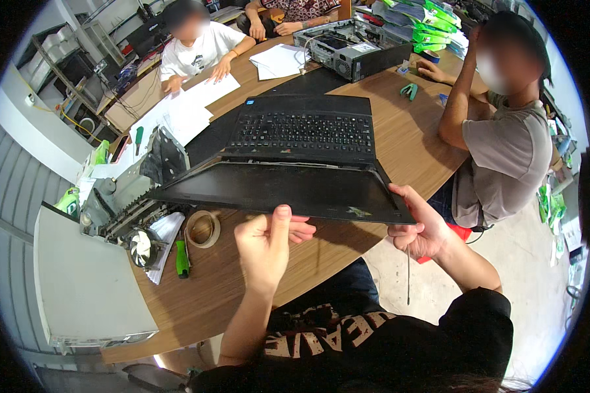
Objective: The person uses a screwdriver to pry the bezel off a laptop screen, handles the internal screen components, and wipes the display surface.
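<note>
A black laptop (301,134) lies opened out wide, keyboard on the far side, dark screen (275,183) toward me. My left hand (273,242) is at the screen's near edge, thumb raised against or just before it, fingers loosely bent and apart. My right hand (418,229) grips the screen's right corner; a thin metal rod (408,275) hangs from its curled fingers, its upper end hidden. Below the laptop are a tape roll (202,229) and a green-handled screwdriver (182,259). A metal fan part (141,247) sits farther left.
A large pale panel (85,281) and metal chassis (124,190) occupy the table's (321,249) left. Papers (190,118) and an open computer case (347,52) are at the back. Co-workers sit at right (504,150), back left (196,52) and back centre (288,16).
</note>
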{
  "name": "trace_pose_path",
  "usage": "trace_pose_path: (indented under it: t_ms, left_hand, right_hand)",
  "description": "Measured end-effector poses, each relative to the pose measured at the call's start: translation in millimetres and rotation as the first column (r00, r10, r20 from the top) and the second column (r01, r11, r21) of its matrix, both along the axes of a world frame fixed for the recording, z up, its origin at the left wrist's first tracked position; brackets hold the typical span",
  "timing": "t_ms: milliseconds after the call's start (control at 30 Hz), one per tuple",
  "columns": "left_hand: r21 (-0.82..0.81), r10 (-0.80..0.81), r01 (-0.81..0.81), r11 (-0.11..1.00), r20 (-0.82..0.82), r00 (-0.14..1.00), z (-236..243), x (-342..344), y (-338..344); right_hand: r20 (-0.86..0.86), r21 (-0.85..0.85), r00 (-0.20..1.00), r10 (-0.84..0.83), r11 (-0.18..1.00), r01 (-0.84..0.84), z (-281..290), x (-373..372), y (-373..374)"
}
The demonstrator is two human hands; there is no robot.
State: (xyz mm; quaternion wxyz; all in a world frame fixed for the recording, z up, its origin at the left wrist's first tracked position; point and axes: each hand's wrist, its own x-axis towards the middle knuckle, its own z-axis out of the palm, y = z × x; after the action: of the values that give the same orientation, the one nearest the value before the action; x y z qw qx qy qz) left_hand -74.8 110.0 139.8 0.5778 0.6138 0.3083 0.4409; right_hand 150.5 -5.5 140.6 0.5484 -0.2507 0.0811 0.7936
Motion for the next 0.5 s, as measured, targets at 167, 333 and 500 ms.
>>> trace_pose_path:
  t_ms: [167,333,500]
  left_hand:
    - [0.189,-0.006,0.027,0.982,-0.112,0.994,8,-5,1]
    - [0.032,0.059,-0.057,0.998,-0.065,0.996,-3,-2,-4]
    - [-0.043,0.104,-0.109,0.993,-0.101,0.989,7,-1,-8]
  right_hand:
    - [0.902,0.267,0.41,0.136,0.571,-0.777,-9,93,2]
    - [0.735,-0.107,-0.661,-0.153,0.936,-0.336,-14,147,104]
    - [0.393,-0.011,-0.912,-0.12,0.991,-0.135,-63,216,248]
